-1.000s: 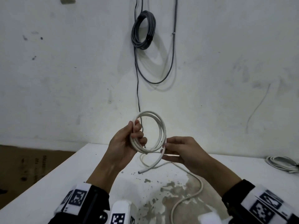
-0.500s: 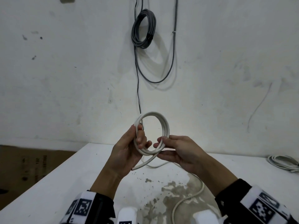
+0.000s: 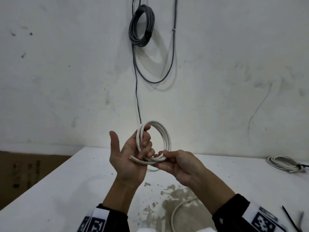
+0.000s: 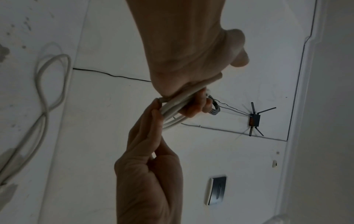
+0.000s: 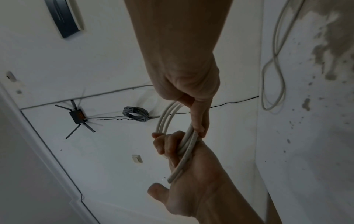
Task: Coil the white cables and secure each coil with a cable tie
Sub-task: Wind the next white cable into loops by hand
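Note:
A white cable coil (image 3: pixel 168 141) is held upright above the table (image 3: pixel 70 190). My left hand (image 3: pixel 133 154) has its fingers curled through the coil, with the thumb spread out to the left. The cut cable end (image 3: pixel 131 158) lies across the left palm. Beside the left fingers, my right hand (image 3: pixel 173 163) pinches the bottom of the coil. The loose tail of the cable (image 3: pixel 177 210) trails on the table below. The right wrist view shows the right hand (image 5: pixel 187 75) pinching the coil (image 5: pixel 164 116) against the left hand (image 5: pixel 195 181).
A second white coil (image 3: pixel 282 164), bound together, lies at the table's far right. A black cable tie (image 3: pixel 289 218) lies near my right sleeve. A grey cable coil (image 3: pixel 142 27) hangs on the wall behind. The tabletop has worn patches (image 3: pixel 172 195) in front.
The right hand has laid another turn onto the coil and moved in against the left fingers. The left thumb has spread out, and the cable end has come up onto the palm.

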Tool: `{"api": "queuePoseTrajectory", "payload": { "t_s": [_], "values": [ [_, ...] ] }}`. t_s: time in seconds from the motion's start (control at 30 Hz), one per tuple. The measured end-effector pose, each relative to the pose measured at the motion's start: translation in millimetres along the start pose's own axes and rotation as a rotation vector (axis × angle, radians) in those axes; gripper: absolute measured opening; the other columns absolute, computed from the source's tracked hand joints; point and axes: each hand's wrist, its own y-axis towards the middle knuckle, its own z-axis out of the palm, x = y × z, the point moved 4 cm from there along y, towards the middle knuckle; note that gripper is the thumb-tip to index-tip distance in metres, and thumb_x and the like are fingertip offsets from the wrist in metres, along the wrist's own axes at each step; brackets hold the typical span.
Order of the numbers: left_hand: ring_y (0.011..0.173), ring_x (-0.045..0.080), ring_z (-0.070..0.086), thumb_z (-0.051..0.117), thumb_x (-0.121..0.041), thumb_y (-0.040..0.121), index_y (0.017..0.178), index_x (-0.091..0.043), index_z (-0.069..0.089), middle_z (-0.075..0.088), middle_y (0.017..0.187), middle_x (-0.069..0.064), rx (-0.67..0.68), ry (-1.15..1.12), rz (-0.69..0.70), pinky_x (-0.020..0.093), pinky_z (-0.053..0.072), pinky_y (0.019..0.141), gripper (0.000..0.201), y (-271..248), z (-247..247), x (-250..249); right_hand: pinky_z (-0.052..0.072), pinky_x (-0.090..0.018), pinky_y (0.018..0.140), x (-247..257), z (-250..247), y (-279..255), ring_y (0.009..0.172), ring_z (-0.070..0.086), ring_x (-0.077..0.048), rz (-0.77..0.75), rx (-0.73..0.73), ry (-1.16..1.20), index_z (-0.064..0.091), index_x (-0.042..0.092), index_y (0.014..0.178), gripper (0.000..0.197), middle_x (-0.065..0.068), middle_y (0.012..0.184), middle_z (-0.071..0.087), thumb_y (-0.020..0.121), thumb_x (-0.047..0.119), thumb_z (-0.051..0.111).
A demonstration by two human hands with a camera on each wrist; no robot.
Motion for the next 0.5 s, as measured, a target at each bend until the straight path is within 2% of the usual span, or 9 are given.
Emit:
{"api": "queuePoseTrajectory", "payload": {
  "t_s": [0.07, 0.13, 0.23, 0.3, 0.37, 0.4, 0.43, 0.5],
  "values": [
    [0.037, 0.004, 0.031, 0.034, -0.076, 0.068, 0.107, 0.001, 0.055, 0.045, 0.063, -0.001, -0.001, 0.033, 0.031, 0.018, 0.026, 0.042, 0.088, -2, 2, 5, 0.056, -0.029, 0.044, 0, -3, -3, 0.061, 0.067, -0.033, 0.008, -0.004, 0.003, 0.056, -0.012, 0.092, 0.014, -0.024, 0.080, 0.063, 0.092, -0.005, 0.043],
    [0.034, 0.004, 0.029, 0.038, -0.076, 0.068, 0.102, 0.001, 0.057, 0.046, 0.058, 0.000, -0.065, 0.084, 0.040, 0.018, 0.022, 0.039, 0.087, -1, 5, 11, 0.058, -0.030, 0.048, -3, -7, -5, 0.063, 0.068, -0.032, 0.006, -0.001, 0.012, 0.056, -0.013, 0.095, 0.016, -0.024, 0.082, 0.063, 0.092, -0.005, 0.043],
    [0.024, 0.007, 0.028, 0.022, -0.072, 0.080, 0.085, -0.002, 0.062, 0.043, 0.043, 0.000, -0.250, 0.171, -0.037, 0.012, 0.019, 0.032, 0.081, 3, 2, 17, 0.060, -0.030, 0.060, -4, -19, -10, 0.070, 0.070, -0.030, -0.008, 0.022, -0.055, 0.059, -0.013, 0.093, 0.018, -0.025, 0.084, 0.066, 0.093, -0.001, 0.046],
    [0.021, 0.008, 0.026, 0.012, -0.068, 0.087, 0.074, -0.002, 0.061, 0.040, 0.037, 0.000, -0.326, 0.232, -0.154, 0.010, 0.019, 0.031, 0.084, 5, -5, 19, 0.060, -0.028, 0.067, 0, -31, -19, 0.079, 0.071, -0.029, 0.002, 0.039, -0.262, 0.062, -0.009, 0.095, 0.018, -0.025, 0.094, 0.069, 0.092, 0.006, 0.052],
    [0.020, 0.007, 0.021, 0.006, -0.066, 0.088, 0.068, 0.000, 0.058, 0.037, 0.034, 0.001, -0.322, 0.320, -0.311, 0.009, 0.016, 0.030, 0.086, 8, -12, 20, 0.057, -0.027, 0.071, 9, -43, -25, 0.087, 0.070, -0.022, -0.052, 0.017, -0.618, 0.063, 0.002, 0.104, 0.023, -0.015, 0.105, 0.068, 0.089, 0.019, 0.061],
    [0.020, 0.006, 0.019, 0.005, -0.067, 0.088, 0.066, 0.000, 0.058, 0.036, 0.033, 0.001, -0.293, 0.384, -0.403, 0.008, 0.014, 0.030, 0.088, 8, -13, 23, 0.055, -0.027, 0.075, 16, -48, -27, 0.094, 0.067, -0.018, -0.138, -0.011, -0.781, 0.059, 0.010, 0.114, 0.033, -0.008, 0.113, 0.064, 0.086, 0.025, 0.065],
    [0.020, 0.006, 0.018, 0.004, -0.067, 0.087, 0.066, 0.001, 0.059, 0.036, 0.032, 0.002, -0.246, 0.461, -0.501, 0.008, 0.014, 0.029, 0.090, 8, -13, 26, 0.052, -0.026, 0.080, 25, -51, -29, 0.102, 0.062, -0.013, -0.287, -0.044, -0.910, 0.052, 0.018, 0.125, 0.045, 0.000, 0.121, 0.058, 0.084, 0.029, 0.066],
    [0.021, 0.005, 0.018, 0.002, -0.068, 0.086, 0.066, 0.001, 0.064, 0.038, 0.032, 0.002, -0.112, 0.614, -0.689, 0.009, 0.014, 0.029, 0.095, 3, -9, 34, 0.045, -0.022, 0.090, 39, -44, -39, 0.113, 0.053, -0.004, -0.668, -0.003, -1.106, 0.045, 0.032, 0.133, 0.053, 0.011, 0.129, 0.049, 0.085, 0.029, 0.065]
  ]
}}
